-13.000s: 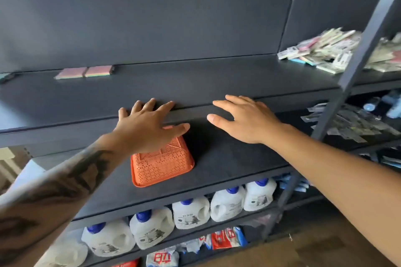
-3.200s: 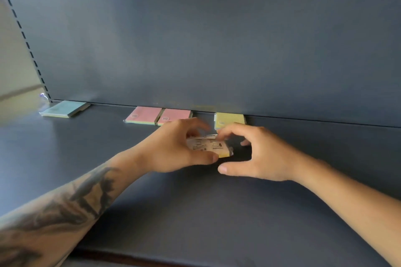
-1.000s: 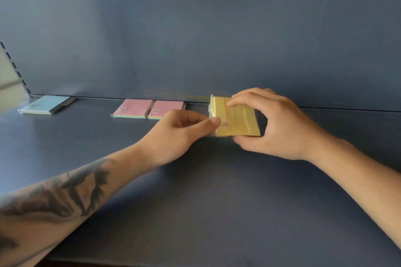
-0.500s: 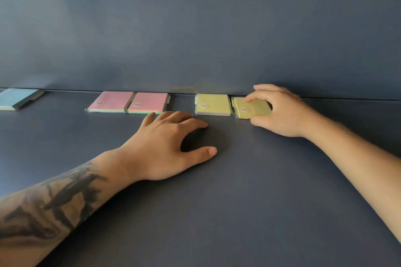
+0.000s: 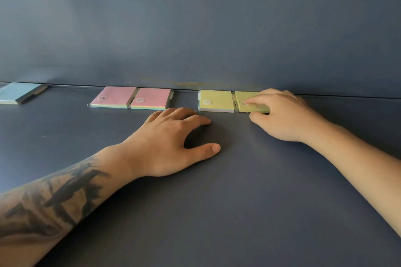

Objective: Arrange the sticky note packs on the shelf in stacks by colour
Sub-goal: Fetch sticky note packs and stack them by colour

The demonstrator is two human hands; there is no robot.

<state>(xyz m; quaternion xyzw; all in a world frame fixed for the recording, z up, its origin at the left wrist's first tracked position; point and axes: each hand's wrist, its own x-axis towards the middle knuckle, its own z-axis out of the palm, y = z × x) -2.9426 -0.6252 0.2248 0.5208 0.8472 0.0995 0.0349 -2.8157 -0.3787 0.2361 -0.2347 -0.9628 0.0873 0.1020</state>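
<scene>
Yellow packs lie flat at twelve o'clock against the shelf's [image 5: 217, 212] back wall, long edges running front to back. Gripping the right yellow pack [image 5: 246, 102], the right hand [image 5: 286, 117] has fingers on top and thumb at its front edge, touching the left yellow pack [image 5: 216, 101]. Nearer, at eleven o'clock, the left hand [image 5: 171, 143] rests spread, holding nothing, with pink packs [image 5: 132, 97] beyond.

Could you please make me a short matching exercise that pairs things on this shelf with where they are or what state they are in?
Column one:
1. blue pack
2. pink packs
3. right-hand yellow pack
4. left hand

Column two:
a. resting flat on the bare shelf, holding nothing
b. side by side, left of the yellow ones
c. far left, alone
d. under the right hand, gripped by its fingers and thumb

Pairs: 1-c, 2-b, 3-d, 4-a
</scene>
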